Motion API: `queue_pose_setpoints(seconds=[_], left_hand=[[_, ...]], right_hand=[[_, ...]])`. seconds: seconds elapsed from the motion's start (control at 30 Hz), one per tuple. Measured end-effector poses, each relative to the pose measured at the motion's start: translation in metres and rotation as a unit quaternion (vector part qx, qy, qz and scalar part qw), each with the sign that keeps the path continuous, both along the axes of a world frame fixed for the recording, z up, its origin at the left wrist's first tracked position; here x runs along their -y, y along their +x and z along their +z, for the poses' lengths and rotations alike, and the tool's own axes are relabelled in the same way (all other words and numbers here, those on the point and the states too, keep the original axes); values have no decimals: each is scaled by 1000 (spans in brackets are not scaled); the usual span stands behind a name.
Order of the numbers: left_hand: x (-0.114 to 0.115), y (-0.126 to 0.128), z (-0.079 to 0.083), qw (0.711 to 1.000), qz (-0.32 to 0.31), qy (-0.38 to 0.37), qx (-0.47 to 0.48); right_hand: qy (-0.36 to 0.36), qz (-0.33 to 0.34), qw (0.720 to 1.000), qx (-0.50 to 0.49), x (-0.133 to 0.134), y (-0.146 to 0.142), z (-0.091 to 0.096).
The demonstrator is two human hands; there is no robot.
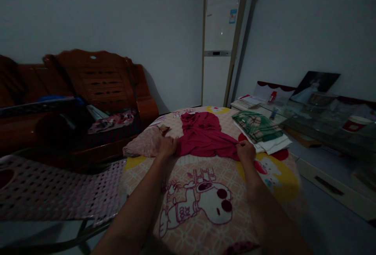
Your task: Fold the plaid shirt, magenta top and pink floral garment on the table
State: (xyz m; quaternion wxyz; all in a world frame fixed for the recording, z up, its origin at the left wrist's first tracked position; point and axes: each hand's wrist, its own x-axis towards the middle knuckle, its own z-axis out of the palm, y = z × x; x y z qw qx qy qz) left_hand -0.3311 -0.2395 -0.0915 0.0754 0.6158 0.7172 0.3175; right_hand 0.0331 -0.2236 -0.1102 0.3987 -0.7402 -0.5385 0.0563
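A dark red garment (204,135) lies crumpled on a table covered by a cartoon-print cloth (202,204). My left hand (167,146) is closed on the garment's near left edge. My right hand (246,151) is closed on its near right edge. Both arms reach forward over the cloth. A pink cloth (145,143) lies just left of my left hand. A folded green plaid garment (257,126) rests on a stack of white folded pieces (274,143) just right of my right hand.
A wooden sofa (96,90) with loose items stands at the left, a woven chair seat (58,192) in front of it. A tall white floor air conditioner (219,39) stands in the corner. A glass-topped low cabinet (323,125) with papers and a framed picture runs along the right wall.
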Motion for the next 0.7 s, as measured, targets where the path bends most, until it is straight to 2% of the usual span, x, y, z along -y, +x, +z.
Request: queue_pose_setpoints(seconds=[0.13,0.2,0.27,0.33,0.43,0.53,0.6,0.7], left_hand=[[0,15,-6,998,-5,-32,44],[1,20,-6,998,-13,-14,62],[1,23,-6,990,-26,15,137],[-1,23,-4,962,-30,32,269],[-3,21,-1,888,-17,28,458],[-3,16,2,830,-1,9,557],[0,13,3,814,4,-6,581],[4,10,2,829,-7,-40,558]], right_hand=[[-7,48,998,48,-1,-1,-4],[-3,74,995,67,0,-2,-4],[20,70,996,50,0,-2,-3],[63,34,997,-4,-1,1,-2],[106,-23,987,-122,-7,10,-3],[115,-66,968,-213,-14,21,-8],[109,-91,964,-225,-16,27,-10],[79,-89,976,-181,-14,29,-9]])
